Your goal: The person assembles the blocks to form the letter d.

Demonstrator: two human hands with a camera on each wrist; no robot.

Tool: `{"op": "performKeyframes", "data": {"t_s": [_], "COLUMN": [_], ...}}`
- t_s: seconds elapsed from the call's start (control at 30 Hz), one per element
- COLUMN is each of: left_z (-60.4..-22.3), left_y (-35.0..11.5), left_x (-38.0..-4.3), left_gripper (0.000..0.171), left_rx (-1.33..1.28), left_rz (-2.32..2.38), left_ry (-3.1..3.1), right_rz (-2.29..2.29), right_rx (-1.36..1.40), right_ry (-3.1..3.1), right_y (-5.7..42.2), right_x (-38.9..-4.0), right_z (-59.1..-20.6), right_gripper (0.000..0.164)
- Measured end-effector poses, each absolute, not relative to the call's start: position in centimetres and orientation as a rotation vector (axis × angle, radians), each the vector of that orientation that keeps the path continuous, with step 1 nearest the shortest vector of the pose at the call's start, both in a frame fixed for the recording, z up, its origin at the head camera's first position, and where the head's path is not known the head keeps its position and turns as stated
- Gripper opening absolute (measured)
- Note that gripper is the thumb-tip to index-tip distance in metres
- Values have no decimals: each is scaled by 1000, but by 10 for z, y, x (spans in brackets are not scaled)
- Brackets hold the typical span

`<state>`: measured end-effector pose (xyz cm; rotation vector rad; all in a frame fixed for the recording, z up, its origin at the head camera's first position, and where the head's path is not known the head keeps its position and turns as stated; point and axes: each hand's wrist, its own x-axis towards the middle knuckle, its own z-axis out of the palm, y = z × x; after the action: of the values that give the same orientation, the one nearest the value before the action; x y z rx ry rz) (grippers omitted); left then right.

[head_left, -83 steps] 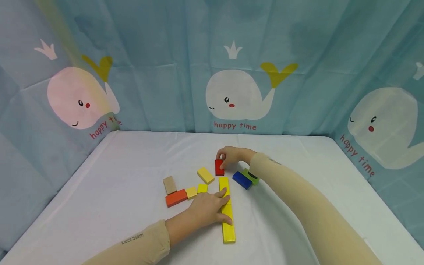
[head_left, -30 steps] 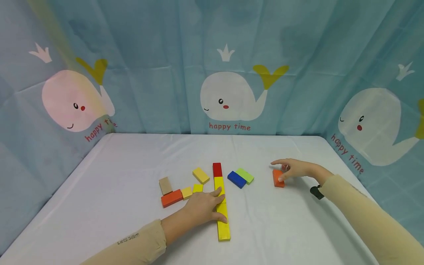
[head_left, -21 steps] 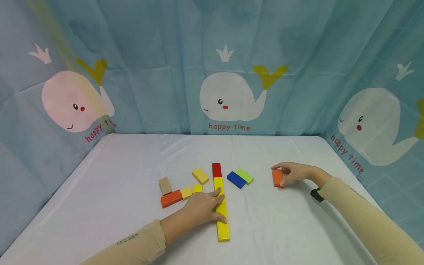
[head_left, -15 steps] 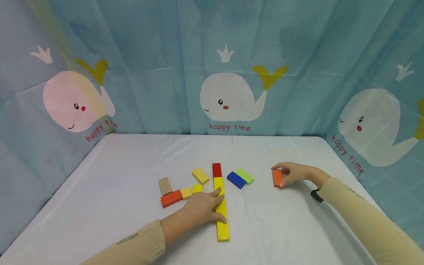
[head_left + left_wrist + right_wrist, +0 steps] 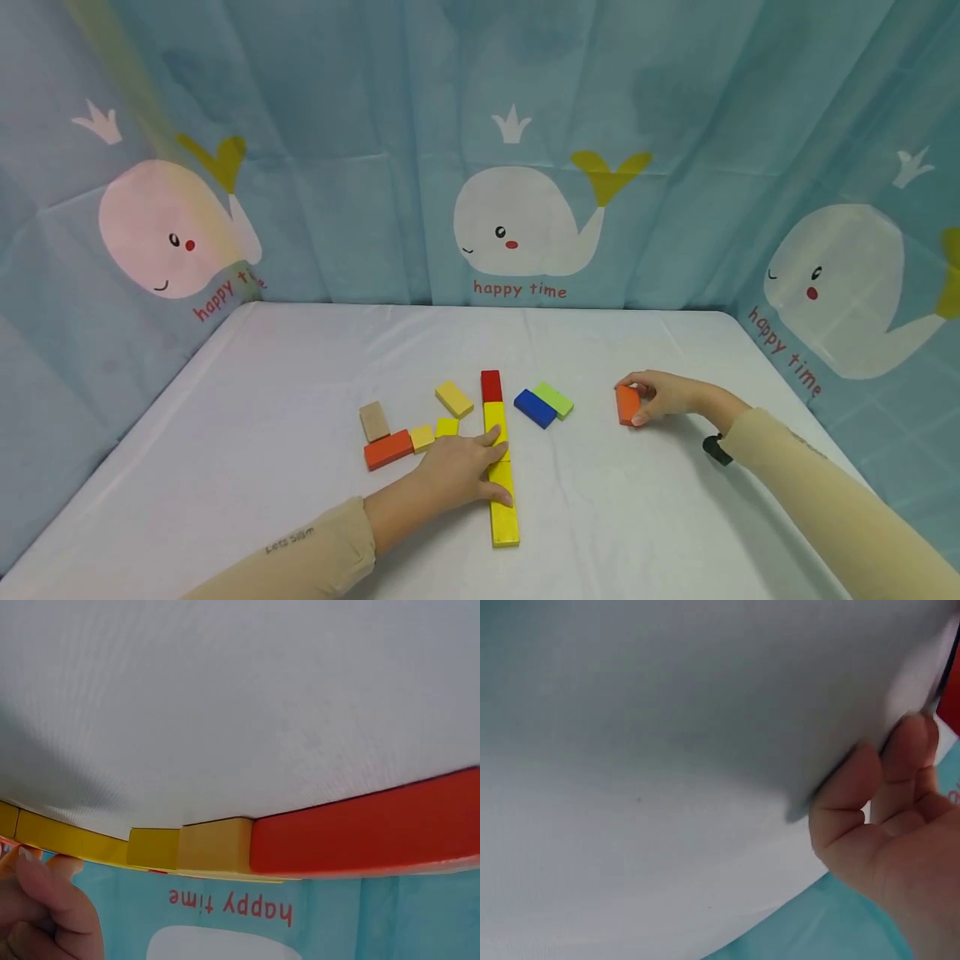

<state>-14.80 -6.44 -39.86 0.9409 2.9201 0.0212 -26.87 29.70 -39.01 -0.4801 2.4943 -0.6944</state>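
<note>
Right hand (image 5: 672, 394) now farther right — orange block (image 5: 627, 405) between thumb and fingers

A: What's new with the right grip (image 5: 667, 396)?

B: Earlier it held the red block (image 5: 491, 386). It has since left that and gone well to the right, where it now pinches the orange rectangular block (image 5: 627, 406).

A: And the red block?

B: It stood just apart from the yellow row's (image 5: 504, 504) far end; now it touches it.

A: The fingers (image 5: 636, 377)?

B: A second ago one stretched out straight; now it's bent to the orange block's far end.

A: Anything uncovered?

B: The green block (image 5: 557, 399), partly hidden by the right arm (image 5: 795, 479) before.
</note>
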Motion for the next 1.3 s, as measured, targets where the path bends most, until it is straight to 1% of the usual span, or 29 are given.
{"op": "performKeyframes", "data": {"t_s": [0.23, 0.5, 0.63, 0.87, 1.1, 1.3], "left_z": [-399, -401, -403, -401, -399, -397], "left_y": [-66, -66, -66, -67, -66, -65], "left_x": [-151, -152, -152, -152, -151, -150], "left_gripper": [76, 76, 76, 77, 77, 77], "left_rx": [945, 945, 929, 923, 923, 922], "left_rz": [22, 31, 29, 32, 29, 20], "left_ry": [2919, 2916, 2911, 2903, 2888, 2881], "right_rz": [-745, -913, -1006, -1212, -1372, -1399], "right_rx": [-493, -347, -268, -138, 72, 225], "right_ry": [2521, 2414, 2313, 2225, 2174, 2196], "right_y": [290, 275, 264, 228, 181, 143], "right_x": [-266, -273, -285, -312, -335, -349], "right_z": [-387, -371, -359, -344, -347, -356], "right_gripper": [63, 42, 45, 52, 50, 54]}}
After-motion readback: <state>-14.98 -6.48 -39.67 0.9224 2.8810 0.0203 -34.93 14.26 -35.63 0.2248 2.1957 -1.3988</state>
